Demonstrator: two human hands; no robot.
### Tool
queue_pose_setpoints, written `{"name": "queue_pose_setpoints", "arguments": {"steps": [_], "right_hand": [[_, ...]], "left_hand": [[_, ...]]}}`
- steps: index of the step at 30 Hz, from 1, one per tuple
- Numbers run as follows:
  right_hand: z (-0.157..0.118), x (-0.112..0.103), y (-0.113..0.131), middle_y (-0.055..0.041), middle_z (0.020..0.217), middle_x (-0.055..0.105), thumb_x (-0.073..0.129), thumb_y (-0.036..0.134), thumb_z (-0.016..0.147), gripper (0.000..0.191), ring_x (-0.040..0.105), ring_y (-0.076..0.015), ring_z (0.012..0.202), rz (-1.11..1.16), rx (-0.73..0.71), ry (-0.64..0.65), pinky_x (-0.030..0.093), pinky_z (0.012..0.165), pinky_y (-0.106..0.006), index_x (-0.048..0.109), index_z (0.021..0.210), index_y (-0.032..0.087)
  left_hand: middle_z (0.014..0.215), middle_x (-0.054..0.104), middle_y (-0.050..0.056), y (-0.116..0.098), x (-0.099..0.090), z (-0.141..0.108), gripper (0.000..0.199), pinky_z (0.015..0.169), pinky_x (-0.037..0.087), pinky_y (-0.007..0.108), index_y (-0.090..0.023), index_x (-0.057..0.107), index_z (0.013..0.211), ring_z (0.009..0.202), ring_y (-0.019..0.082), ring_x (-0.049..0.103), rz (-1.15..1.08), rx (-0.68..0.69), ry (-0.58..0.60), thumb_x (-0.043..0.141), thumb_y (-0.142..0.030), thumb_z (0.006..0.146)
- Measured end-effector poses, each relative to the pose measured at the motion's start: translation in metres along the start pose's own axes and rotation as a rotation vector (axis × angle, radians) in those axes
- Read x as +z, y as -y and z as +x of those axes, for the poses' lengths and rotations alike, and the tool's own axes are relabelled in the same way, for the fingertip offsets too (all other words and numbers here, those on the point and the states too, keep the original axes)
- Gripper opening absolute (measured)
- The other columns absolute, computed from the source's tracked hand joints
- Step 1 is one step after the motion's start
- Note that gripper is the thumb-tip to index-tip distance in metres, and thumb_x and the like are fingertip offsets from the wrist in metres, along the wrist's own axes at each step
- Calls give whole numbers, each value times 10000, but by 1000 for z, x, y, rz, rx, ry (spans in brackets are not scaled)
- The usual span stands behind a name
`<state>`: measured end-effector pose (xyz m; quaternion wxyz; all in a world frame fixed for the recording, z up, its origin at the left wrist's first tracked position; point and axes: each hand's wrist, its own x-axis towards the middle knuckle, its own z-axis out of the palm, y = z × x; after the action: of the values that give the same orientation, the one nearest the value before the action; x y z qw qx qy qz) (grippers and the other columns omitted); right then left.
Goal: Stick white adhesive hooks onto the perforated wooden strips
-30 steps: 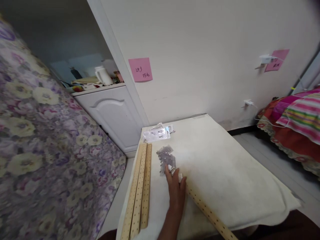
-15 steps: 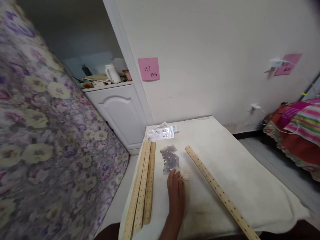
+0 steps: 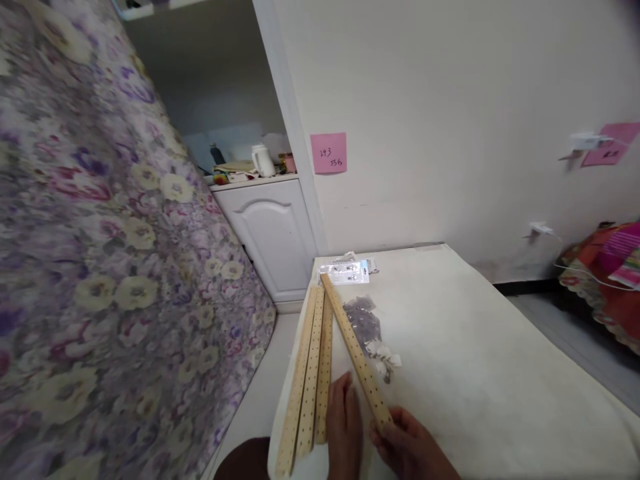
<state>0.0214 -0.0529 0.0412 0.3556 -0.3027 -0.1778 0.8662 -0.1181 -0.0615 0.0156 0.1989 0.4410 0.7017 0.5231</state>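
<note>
My right hand is closed round the near end of a perforated wooden strip, which slants up and to the left. The strip's far end reaches over the top of several similar strips lying side by side at the left of the table. Between those strips and the held one is my left hand, its fingers curled; what they hold, if anything, is hidden. Clear bags of small parts lie right of the held strip, with a bundle of whitish pieces just below them.
Flat clear packages lie at the back of the cloth-covered table. Behind are a wall and a white cabinet with a white jug. A floral curtain hangs at the left.
The right-hand strip has swung left, and my right hand has come into view gripping it. My left hand has drawn back from the small parts. The camera view has turned left.
</note>
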Motion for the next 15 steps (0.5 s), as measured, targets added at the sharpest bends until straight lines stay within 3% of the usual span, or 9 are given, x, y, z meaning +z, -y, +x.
{"name": "queue_pose_setpoints", "arguments": {"steps": [8, 12, 15], "right_hand": [[23, 11, -24, 3, 709, 684, 882, 320, 500, 427, 676, -151, 703, -44, -15, -36, 520, 639, -230, 616, 802, 177], [38, 16, -46, 7, 679, 658, 890, 384, 436, 481, 654, -161, 702, -69, -15, -59, 503, 677, -262, 599, 755, 172], [50, 20, -65, 28, 638, 622, 862, 456, 443, 498, 616, -158, 631, -144, 6, -68, 480, 631, -285, 564, 734, 184]], "left_hand": [[1301, 555, 66, 6, -17, -4, 419, 1089, 355, 376, -205, 521, 1226, 1249, 202, 476, -79, -104, 22, 367, -439, 914], [1398, 471, 64, 0, -32, 0, 476, 1143, 255, 355, -191, 476, 1291, 1327, 188, 383, -25, -118, 58, 345, -446, 911], [1387, 479, 102, -3, -43, 6, 559, 1119, 284, 361, -146, 431, 1339, 1311, 224, 404, 100, -137, 111, 425, -443, 866]]}}
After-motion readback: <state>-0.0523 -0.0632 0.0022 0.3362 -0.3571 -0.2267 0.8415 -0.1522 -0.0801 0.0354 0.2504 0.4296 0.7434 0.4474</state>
